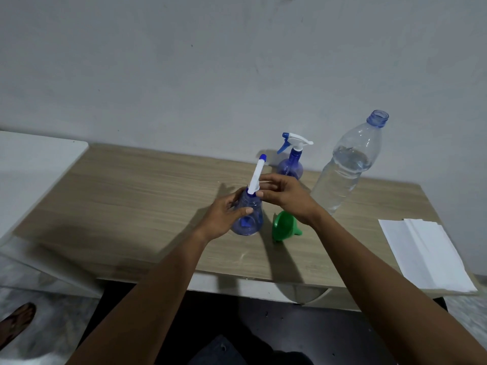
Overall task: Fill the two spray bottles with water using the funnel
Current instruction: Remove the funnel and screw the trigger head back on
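Bare forearms, no sleeves; sandal (18, 321) on foot

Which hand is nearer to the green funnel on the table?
The right hand. It hovers just above the funnel, its wrist over the rim, fingers at the near spray bottle's cap. The left hand grips that bottle's body, left of the funnel.

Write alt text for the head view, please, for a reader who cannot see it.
A person's left hand holds a blue spray bottle on a wooden table while the right hand grips its white sprayer head. A green funnel, a second spray bottle and an open water bottle stand nearby.
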The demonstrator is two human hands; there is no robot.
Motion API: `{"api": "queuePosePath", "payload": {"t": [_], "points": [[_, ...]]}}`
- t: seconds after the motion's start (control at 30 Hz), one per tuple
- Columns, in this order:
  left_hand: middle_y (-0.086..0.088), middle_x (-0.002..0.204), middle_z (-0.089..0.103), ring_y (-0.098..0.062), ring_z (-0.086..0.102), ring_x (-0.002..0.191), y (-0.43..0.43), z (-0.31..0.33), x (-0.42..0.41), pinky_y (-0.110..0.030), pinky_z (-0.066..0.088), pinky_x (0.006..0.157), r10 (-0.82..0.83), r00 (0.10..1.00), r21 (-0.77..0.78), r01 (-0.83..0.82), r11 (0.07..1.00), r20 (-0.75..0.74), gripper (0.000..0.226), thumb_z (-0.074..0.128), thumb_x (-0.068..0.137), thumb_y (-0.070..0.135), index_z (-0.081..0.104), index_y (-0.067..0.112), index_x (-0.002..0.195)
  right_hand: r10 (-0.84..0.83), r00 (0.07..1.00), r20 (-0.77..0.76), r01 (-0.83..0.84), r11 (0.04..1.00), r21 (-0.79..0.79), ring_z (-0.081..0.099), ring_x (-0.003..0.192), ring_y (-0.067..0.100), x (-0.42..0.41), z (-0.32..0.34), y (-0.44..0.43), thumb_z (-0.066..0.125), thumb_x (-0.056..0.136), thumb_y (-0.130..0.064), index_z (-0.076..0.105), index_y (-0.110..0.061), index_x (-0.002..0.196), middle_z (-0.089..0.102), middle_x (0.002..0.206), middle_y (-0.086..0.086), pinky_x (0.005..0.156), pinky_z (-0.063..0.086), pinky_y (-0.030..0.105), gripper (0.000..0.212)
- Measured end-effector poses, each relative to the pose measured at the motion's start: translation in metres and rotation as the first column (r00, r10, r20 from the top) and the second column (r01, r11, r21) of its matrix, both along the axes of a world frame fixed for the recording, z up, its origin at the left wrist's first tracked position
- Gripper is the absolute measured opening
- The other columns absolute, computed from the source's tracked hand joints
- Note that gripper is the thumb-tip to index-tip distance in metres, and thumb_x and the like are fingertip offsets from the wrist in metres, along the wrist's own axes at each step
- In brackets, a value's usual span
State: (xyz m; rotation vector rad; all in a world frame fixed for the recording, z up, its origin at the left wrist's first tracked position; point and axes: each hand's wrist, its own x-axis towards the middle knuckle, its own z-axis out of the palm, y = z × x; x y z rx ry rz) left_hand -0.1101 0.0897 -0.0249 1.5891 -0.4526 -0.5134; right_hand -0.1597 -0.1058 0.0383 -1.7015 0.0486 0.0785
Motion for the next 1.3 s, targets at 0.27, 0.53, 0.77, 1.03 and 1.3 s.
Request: {"api": "queuePosePath", "payload": {"t": [0.27,0.53,0.77,1.03,1.3], "points": [[0.002,0.128,0.068,-0.009,0.065,0.119,-0.001,0.001,0.0,-0.022,0.052,0.099,0.002,1.0,-0.014,-0.002,1.0,-0.002,0.052,0.067,0.092,-0.003,0.055,0.013,0.14,0.008,0.998,0.068,0.004,0.985,-0.175,0.071,0.105,0.016,0.004,-0.006,0.009,0.074,0.09,-0.009,0.074,-0.004,0.111,0.076,0.108,0.007,0.096,0.055,0.027,0.021],[0.003,0.128,0.069,-0.011,0.065,0.119,0.0,-0.004,0.002,-0.026,0.052,0.102,0.012,1.0,-0.016,-0.012,1.0,0.007,0.051,0.069,0.091,0.0,0.057,0.014,0.139,-0.08,0.995,0.062,0.085,0.994,-0.073,0.072,0.09,0.015,0.005,-0.007,0.013,0.084,0.077,0.001,0.062,0.005,0.101,0.073,0.094,0.013,0.08,0.058,0.025,0.032],[0.003,0.125,0.071,-0.012,0.066,0.117,-0.001,-0.008,0.002,-0.029,0.052,0.101,0.021,1.0,-0.033,-0.022,0.999,-0.021,0.051,0.073,0.089,0.002,0.059,0.014,0.136,0.072,0.997,-0.012,-0.071,0.996,0.046,0.07,0.106,0.011,0.0,-0.005,-0.002,0.064,0.094,0.004,0.063,-0.006,0.127,0.073,0.113,0.003,0.089,0.054,0.022,0.034],[-0.003,0.129,0.07,-0.018,0.065,0.121,-0.001,-0.01,0.005,-0.033,0.051,0.104,0.016,0.999,-0.002,-0.016,1.0,-0.027,0.054,0.072,0.089,0.003,0.056,0.008,0.14,0.082,0.997,-0.003,-0.082,0.995,-0.055,0.07,0.106,0.017,0.006,-0.004,-0.001,0.069,0.092,0.001,0.068,-0.001,0.119,0.073,0.114,0.012,0.092,0.055,0.026,0.027],[0.003,0.123,0.072,-0.013,0.067,0.116,-0.001,-0.007,0.004,-0.03,0.052,0.101,0.011,0.999,0.002,-0.011,1.0,-0.038,0.052,0.071,0.09,0.001,0.057,0.008,0.139,-0.024,1.0,0.011,0.024,1.0,-0.007,0.071,0.094,0.019,0.004,-0.008,0.005,0.08,0.08,0.005,0.06,0.004,0.104,0.072,0.102,0.021,0.083,0.058,0.023,0.032]]}}
